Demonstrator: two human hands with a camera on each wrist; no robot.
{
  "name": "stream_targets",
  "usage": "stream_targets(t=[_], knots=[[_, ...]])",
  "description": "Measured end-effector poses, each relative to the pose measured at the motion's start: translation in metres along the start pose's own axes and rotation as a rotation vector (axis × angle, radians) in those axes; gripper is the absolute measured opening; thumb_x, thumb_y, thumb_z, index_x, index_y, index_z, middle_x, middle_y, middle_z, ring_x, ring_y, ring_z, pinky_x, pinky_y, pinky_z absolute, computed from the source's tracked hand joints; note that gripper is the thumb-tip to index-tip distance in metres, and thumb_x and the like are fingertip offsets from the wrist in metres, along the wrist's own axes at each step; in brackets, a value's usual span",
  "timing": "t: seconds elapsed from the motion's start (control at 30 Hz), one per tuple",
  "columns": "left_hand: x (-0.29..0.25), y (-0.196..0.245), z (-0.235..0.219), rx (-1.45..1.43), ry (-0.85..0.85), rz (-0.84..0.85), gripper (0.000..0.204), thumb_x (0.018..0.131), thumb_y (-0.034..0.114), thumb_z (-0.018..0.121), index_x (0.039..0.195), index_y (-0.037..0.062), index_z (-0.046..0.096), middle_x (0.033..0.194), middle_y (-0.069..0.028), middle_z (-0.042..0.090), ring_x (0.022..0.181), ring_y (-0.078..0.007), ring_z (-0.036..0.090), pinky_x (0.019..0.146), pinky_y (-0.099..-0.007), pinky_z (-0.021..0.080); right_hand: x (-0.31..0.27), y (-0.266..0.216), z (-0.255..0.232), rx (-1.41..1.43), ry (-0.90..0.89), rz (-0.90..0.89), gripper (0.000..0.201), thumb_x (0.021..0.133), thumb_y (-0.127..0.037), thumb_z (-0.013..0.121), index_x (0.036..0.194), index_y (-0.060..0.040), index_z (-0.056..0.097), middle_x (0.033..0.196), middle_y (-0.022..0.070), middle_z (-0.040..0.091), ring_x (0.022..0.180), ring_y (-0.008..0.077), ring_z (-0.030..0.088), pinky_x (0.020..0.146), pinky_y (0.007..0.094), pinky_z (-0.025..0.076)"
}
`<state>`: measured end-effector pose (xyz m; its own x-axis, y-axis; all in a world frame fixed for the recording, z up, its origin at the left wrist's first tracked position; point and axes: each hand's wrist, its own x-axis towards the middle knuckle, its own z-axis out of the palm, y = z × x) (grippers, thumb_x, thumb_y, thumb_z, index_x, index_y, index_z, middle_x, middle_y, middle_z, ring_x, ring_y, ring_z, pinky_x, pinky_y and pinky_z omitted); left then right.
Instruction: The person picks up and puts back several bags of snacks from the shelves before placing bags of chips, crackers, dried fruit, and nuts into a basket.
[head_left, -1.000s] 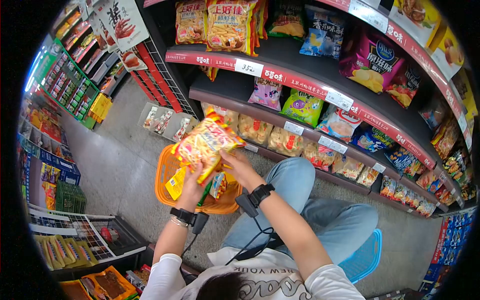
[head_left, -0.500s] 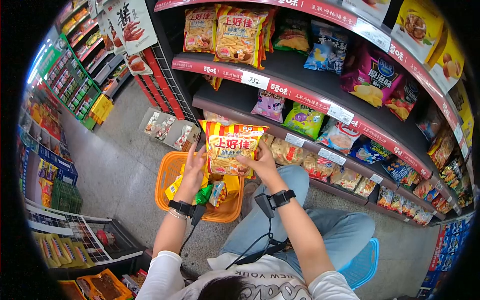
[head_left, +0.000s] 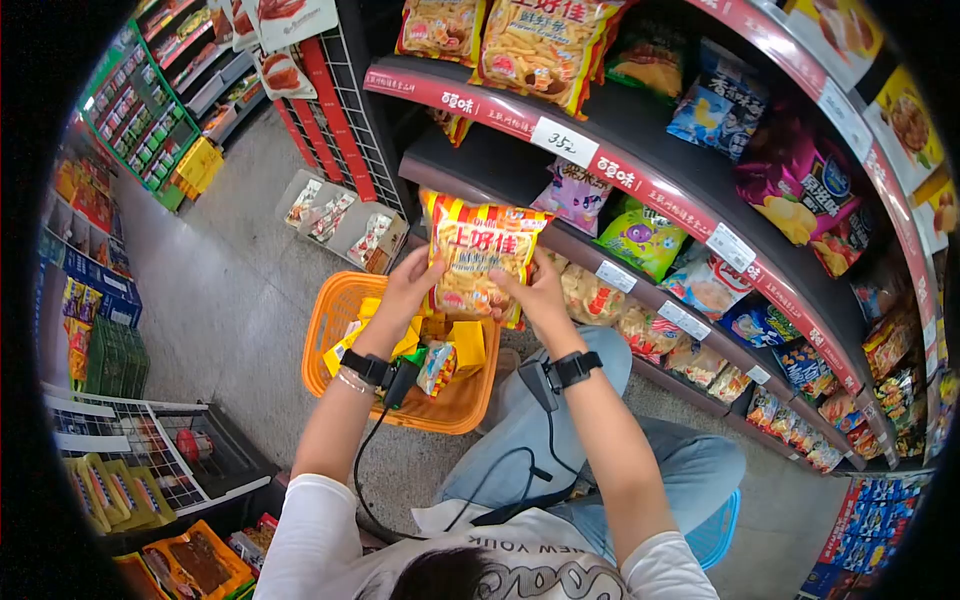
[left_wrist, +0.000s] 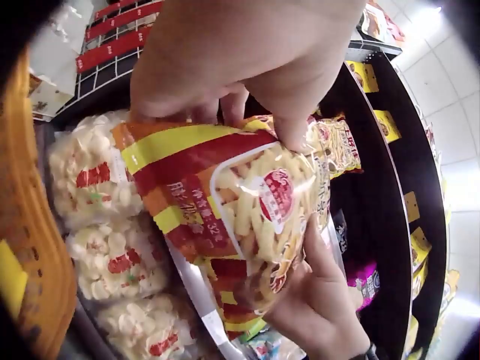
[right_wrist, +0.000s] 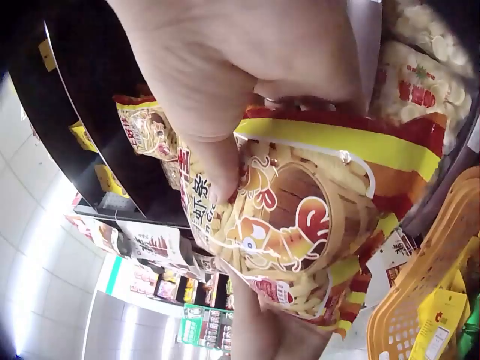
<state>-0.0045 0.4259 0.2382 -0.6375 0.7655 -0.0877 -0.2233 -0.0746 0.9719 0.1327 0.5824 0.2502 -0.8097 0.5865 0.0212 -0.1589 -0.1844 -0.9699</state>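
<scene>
A red and yellow snack bag (head_left: 482, 256) is held upright, front toward the head camera, above the far edge of an orange basket (head_left: 318, 340). The left hand (head_left: 405, 293) grips its left side, thumb on the front. On the right side the right hand (head_left: 540, 298) pinches it, thumb also on the front. Both wrist views show the bag close up, in the left wrist view (left_wrist: 259, 195) and in the right wrist view (right_wrist: 292, 217), with fingers behind it. Yellow packs (head_left: 468, 346) and a green item lie in the basket.
Shelves of snack bags with a red price rail (head_left: 480, 105) curve across the front and right. A grey tray (head_left: 290, 225) of small packs stands on the floor beyond the basket. A blue basket (head_left: 712, 535) is beside the crossed legs (head_left: 590, 440). A wire rack (head_left: 180, 450) stands at left.
The bag, seen tilted earlier, is upright, front showing. The left hand, spread beside it half a second ago, now grips its edge. The view has moved closer to the shelves.
</scene>
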Motion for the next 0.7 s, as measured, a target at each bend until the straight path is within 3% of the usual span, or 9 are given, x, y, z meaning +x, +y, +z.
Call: stream_targets(t=[0.03, 0.17, 0.2, 0.37, 0.43, 0.47, 0.53, 0.7], knots=[[0.009, 0.001, -0.004, 0.040, 0.025, 0.008, 0.044, 0.095, 0.017, 0.053, 0.133, -0.0004, 0.042, 0.126, -0.0079, 0.054, 0.115, -0.0133, 0.050, 0.097, -0.0266, 0.039, 0.009, 0.004, 0.000, -0.004, 0.027, -0.013, 0.054, 0.076, -0.013, 0.076, 0.120, 0.0006, 0.049, 0.112, 0.0079, 0.061, 0.100, 0.0133, 0.058, 0.087, 0.0283, 0.047], [0.037, -0.012, -0.016, 0.342, 0.041, 0.194, 0.059, 0.081, 0.019, 0.072, 0.129, 0.0000, 0.044, 0.122, -0.0104, 0.055, 0.114, -0.0177, 0.051, 0.097, -0.0320, 0.039, 0.043, 0.021, 0.004, -0.006, 0.105, -0.023, 0.054, 0.076, -0.017, 0.076, 0.120, 0.0002, 0.049, 0.111, 0.0087, 0.060, 0.098, 0.0140, 0.058, 0.087, 0.0285, 0.047], [0.043, -0.016, -0.017, 0.327, 0.059, 0.208, 0.076, 0.069, 0.030, 0.082, 0.130, 0.0044, 0.045, 0.120, -0.0132, 0.056, 0.115, -0.0238, 0.050, 0.098, -0.0363, 0.039, 0.050, 0.021, 0.007, -0.019, 0.113, -0.023, 0.054, 0.077, -0.017, 0.076, 0.120, 0.0002, 0.049, 0.111, 0.0088, 0.060, 0.098, 0.0141, 0.058, 0.087, 0.0286, 0.047], [0.086, -0.033, -0.021, 0.665, 0.226, 0.194, 0.093, 0.054, 0.052, 0.082, 0.130, 0.0116, 0.046, 0.114, -0.0130, 0.059, 0.106, -0.0318, 0.049, 0.093, -0.0441, 0.037, 0.087, 0.029, 0.019, -0.026, 0.104, -0.017, 0.053, 0.079, -0.016, 0.074, 0.121, 0.0009, 0.049, 0.111, 0.0092, 0.060, 0.099, 0.0136, 0.057, 0.087, 0.0287, 0.046], [0.098, -0.019, -0.018, 0.760, 0.240, 0.187, 0.091, 0.056, 0.051, 0.081, 0.130, 0.0118, 0.046, 0.113, -0.0109, 0.060, 0.106, -0.0313, 0.049, 0.090, -0.0461, 0.036, 0.105, 0.040, 0.017, -0.145, 0.121, -0.041, 0.051, 0.079, -0.016, 0.073, 0.121, 0.0011, 0.049, 0.111, 0.0093, 0.060, 0.099, 0.0141, 0.058, 0.087, 0.0290, 0.046], [0.112, -0.034, -0.021, 0.768, 0.278, 0.209, 0.089, 0.056, 0.051, 0.080, 0.129, 0.0126, 0.047, 0.112, -0.0095, 0.061, 0.106, -0.0319, 0.049, 0.088, -0.0480, 0.034, 0.114, 0.044, 0.015, -0.203, 0.141, -0.048, 0.051, 0.080, -0.016, 0.073, 0.121, 0.0012, 0.049, 0.111, 0.0093, 0.060, 0.099, 0.0143, 0.058, 0.087, 0.0292, 0.046], [0.122, -0.014, -0.014, 0.875, 0.351, 0.248, 0.084, 0.060, 0.047, 0.080, 0.128, 0.0089, 0.047, 0.114, -0.0127, 0.060, 0.104, -0.0329, 0.052, 0.088, -0.0459, 0.038, 0.128, 0.034, 0.018, -0.305, 0.143, -0.072, 0.051, 0.080, -0.015, 0.072, 0.122, 0.0016, 0.049, 0.112, 0.0101, 0.060, 0.100, 0.0155, 0.057, 0.088, 0.0297, 0.045], [0.170, -0.004, -0.003, 0.980, 0.454, 0.421, 0.079, 0.060, 0.047, 0.079, 0.124, 0.0102, 0.050, 0.107, -0.0117, 0.059, 0.102, -0.0328, 0.048, 0.086, -0.0455, 0.038, 0.174, 0.044, 0.001, -0.243, 0.251, -0.106, 0.057, 0.080, -0.013, 0.072, 0.123, 0.0032, 0.039, 0.118, 0.0138, 0.055, 0.108, 0.0190, 0.053, 0.095, 0.0316, 0.040]])
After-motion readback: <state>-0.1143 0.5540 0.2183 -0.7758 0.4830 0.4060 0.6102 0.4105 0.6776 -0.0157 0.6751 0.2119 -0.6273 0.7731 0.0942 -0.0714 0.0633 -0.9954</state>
